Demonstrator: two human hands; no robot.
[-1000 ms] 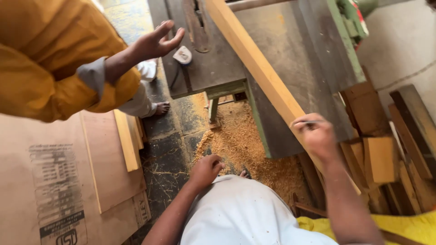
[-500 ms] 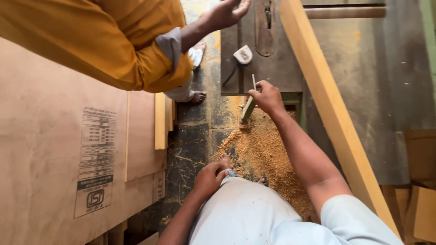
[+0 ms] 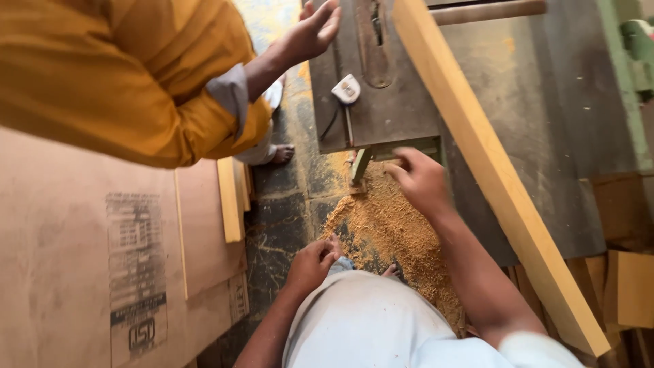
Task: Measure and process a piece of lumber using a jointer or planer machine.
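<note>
Head view: my right hand (image 3: 420,178), blurred so I cannot tell its grip, reaches under the saw table (image 3: 381,116) edge near the tape measure (image 3: 346,89); my left hand (image 3: 312,262) rests curled, empty, on my knee above the sawdust (image 3: 392,232).

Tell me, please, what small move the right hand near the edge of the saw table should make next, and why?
Probably a short reach up to the tape measure. The right hand is empty, fingers spread, at the saw table's near edge, and the tape lies just beyond it beside the long plank.
</note>
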